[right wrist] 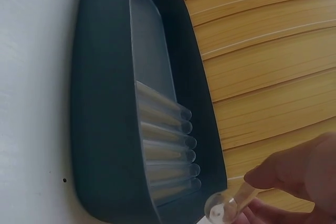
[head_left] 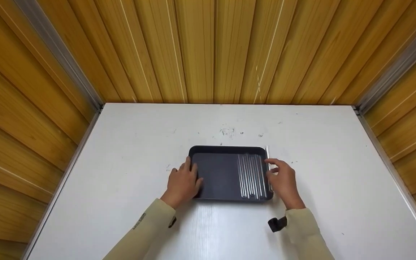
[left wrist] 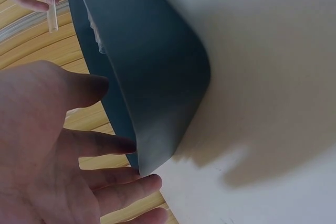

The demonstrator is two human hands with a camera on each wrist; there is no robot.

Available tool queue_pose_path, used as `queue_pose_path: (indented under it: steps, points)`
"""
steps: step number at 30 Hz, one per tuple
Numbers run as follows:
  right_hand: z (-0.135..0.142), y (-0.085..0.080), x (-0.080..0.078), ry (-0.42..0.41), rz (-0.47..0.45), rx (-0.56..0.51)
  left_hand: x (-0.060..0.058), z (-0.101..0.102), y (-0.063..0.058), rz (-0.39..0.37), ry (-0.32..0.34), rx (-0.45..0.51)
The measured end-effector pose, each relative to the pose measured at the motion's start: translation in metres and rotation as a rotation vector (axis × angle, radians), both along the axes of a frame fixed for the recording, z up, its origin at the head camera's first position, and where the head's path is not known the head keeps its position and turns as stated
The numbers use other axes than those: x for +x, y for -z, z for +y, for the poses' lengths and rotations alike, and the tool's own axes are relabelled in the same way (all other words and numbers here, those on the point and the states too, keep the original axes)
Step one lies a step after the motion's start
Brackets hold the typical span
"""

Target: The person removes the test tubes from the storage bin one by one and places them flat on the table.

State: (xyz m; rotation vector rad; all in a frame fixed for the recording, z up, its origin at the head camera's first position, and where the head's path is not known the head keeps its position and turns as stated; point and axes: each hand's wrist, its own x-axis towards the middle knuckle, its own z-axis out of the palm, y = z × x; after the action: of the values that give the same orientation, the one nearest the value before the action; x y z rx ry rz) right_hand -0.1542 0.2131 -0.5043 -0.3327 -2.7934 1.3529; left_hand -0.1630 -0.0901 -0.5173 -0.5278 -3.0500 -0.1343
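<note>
A dark rectangular tray (head_left: 215, 177) lies on the white table. In its right part several clear test tubes (head_left: 249, 177) lie side by side, their rounded ends showing in the right wrist view. My right hand (head_left: 284, 181) pinches another clear test tube (right wrist: 220, 209) between thumb and fingers at the tray's right rim. In the head view this tube runs along that rim, overlapping it. My left hand (head_left: 182, 181) is at the tray's left side with its fingers spread and loosely extended. Its fingertips (left wrist: 149, 183) are right at the tray's corner in the left wrist view.
The white table (head_left: 139, 144) carries small dark marks (head_left: 228, 131) beyond the tray. Yellow wood-patterned panels (head_left: 226, 50) enclose it at the back and both sides, with grey metal strips at the corners. A black strap piece (head_left: 277, 224) sits at my right wrist.
</note>
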Motion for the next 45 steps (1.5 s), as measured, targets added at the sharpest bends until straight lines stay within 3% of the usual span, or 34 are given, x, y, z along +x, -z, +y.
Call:
queue_pose_path:
  steps: [17,28,35,45]
  points:
    - [0.007,0.007,-0.001,0.026,0.054,0.018,0.000,0.001,0.001,-0.002,-0.003,-0.003]
    - [0.011,0.010,-0.003,0.035,0.012,0.012,0.001,0.000,0.000,0.014,0.008,0.028]
    - [0.015,0.011,-0.004,0.047,-0.015,0.026,0.000,0.000,0.003,0.050,0.017,-0.006]
    - [0.018,0.021,-0.006,0.069,-0.033,0.007,0.001,0.001,0.002,0.021,0.012,0.006]
